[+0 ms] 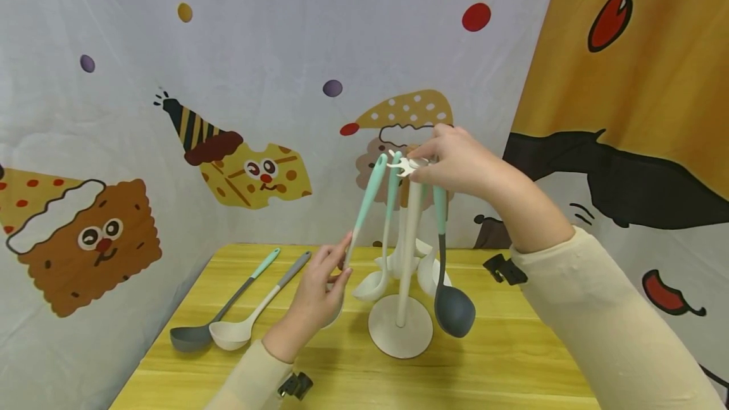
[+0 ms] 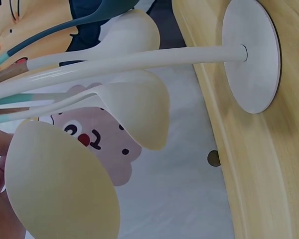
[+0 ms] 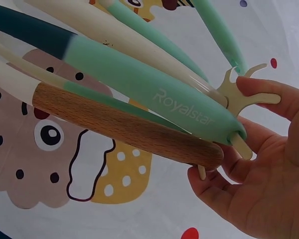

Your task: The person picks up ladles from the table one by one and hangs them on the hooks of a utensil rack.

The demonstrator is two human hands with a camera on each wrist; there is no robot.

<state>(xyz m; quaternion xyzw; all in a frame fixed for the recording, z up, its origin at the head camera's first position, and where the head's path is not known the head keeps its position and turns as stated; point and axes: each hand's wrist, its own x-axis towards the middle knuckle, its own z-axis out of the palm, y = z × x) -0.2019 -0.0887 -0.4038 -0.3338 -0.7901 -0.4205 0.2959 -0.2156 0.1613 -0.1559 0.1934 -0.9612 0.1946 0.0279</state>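
Note:
A cream utensil rack [image 1: 400, 331] stands upright on a round base, with a ring of hooks [image 1: 403, 164] on top. My right hand [image 1: 458, 160] grips the hooks between thumb and fingers. In my left hand [image 1: 320, 290] is a ladle [image 1: 371, 193] with a mint handle, held low on its stem. Its cream bowl [image 2: 60, 184] fills the lower left wrist view, and the handle's top reaches one hook. On the rack hang a dark grey ladle [image 1: 455, 314], a cream ladle [image 1: 373, 285] and a utensil with a wooden handle [image 3: 124, 124].
Two ladles lie on the left of the yellow wooden table [image 1: 484, 378]: a dark grey one [image 1: 190, 338] with a mint handle and a cream one [image 1: 230, 335] with a grey handle. A printed cloth [image 1: 342, 18] hangs behind the table.

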